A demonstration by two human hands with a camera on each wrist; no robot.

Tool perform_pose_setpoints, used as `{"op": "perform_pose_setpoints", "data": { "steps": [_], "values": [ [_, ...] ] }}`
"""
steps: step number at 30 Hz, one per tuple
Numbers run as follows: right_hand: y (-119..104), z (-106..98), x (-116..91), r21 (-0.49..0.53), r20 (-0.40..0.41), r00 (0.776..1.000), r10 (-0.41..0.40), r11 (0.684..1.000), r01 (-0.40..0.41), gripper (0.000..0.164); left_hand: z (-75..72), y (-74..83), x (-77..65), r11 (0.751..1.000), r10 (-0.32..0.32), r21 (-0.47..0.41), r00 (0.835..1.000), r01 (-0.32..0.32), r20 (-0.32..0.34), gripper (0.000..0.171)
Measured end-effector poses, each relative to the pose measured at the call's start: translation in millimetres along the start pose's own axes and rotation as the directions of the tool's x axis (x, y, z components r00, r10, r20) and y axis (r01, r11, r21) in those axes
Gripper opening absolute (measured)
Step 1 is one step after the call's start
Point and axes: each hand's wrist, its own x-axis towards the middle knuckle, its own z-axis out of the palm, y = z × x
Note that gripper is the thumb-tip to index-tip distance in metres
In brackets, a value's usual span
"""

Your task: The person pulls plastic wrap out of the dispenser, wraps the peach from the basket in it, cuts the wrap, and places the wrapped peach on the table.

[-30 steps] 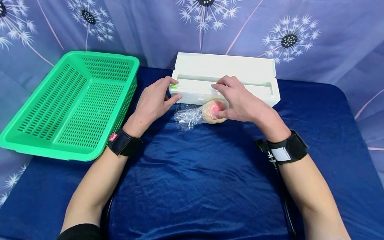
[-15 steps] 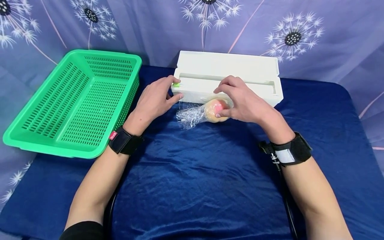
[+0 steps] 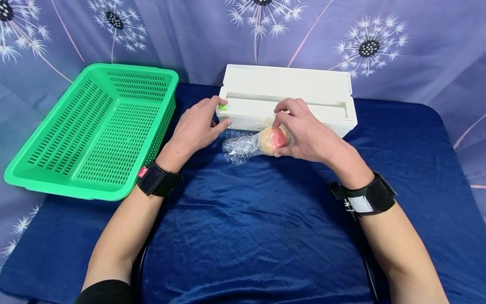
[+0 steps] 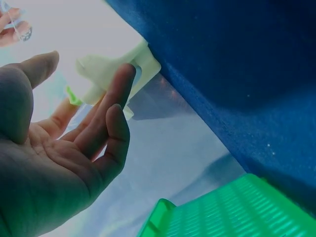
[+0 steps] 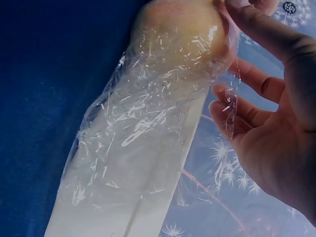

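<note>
A yellow peach with a pink patch (image 3: 270, 142) lies against the front of a long white plastic-wrap dispenser (image 3: 247, 112). Clear cling film (image 5: 143, 118) covers the peach and trails left from it in crumpled folds. My right hand (image 3: 309, 131) grips the peach between thumb and index finger, the other fingers raised behind it. At the dispenser's left end, my left hand (image 3: 195, 122) rests with relaxed fingers on the corner by a bright green tab (image 3: 222, 107). In the left wrist view, those fingers (image 4: 113, 108) lie along the dispenser's end and the thumb stands apart from them.
To the left stands a green plastic basket (image 3: 125, 139) with slotted walls, close to my left forearm. The dispenser's lid (image 3: 288, 80) is raised at the back, before a flowered curtain (image 3: 190, 38). Dark blue cloth (image 3: 258, 236) covers the table.
My right index finger has come down from above the dispenser onto the peach, and the thumb has lowered to its near side. The left hand stays at the dispenser's corner.
</note>
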Motion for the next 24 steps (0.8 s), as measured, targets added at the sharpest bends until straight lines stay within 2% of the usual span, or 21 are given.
{"op": "perform_pose_setpoints", "data": {
  "steps": [9, 13, 16, 20, 24],
  "values": [
    [-3.1, 5.0, 2.2, -0.076, 0.010, 0.998, -0.063, 0.995, 0.064, 0.062, -0.7, 0.6, 0.4, 1.000, -0.005, 0.004, 1.000, 0.005, -0.003, 0.053],
    [-5.0, 5.6, 1.4, -0.158, 0.052, 0.998, -0.044, 0.986, 0.052, 0.071, -1.0, 1.6, 0.7, 1.000, -0.006, 0.004, 1.000, 0.006, -0.004, 0.053],
    [-5.5, 6.7, -0.3, -0.202, 0.076, 0.997, -0.024, 0.979, 0.039, 0.071, -0.8, 2.6, 0.4, 1.000, -0.005, 0.004, 1.000, 0.005, -0.009, 0.053],
    [-4.6, 8.6, -2.2, -0.202, 0.076, 0.997, -0.028, 0.978, 0.043, 0.067, 0.3, 5.1, -1.3, 1.000, -0.016, -0.008, 0.999, 0.015, -0.036, 0.052],
    [-3.5, 8.9, -1.9, -0.165, 0.068, 0.997, -0.030, 0.985, 0.041, 0.064, -0.2, 9.7, -3.7, 0.999, -0.044, -0.029, 0.994, 0.041, -0.098, 0.049]
  ]
}}
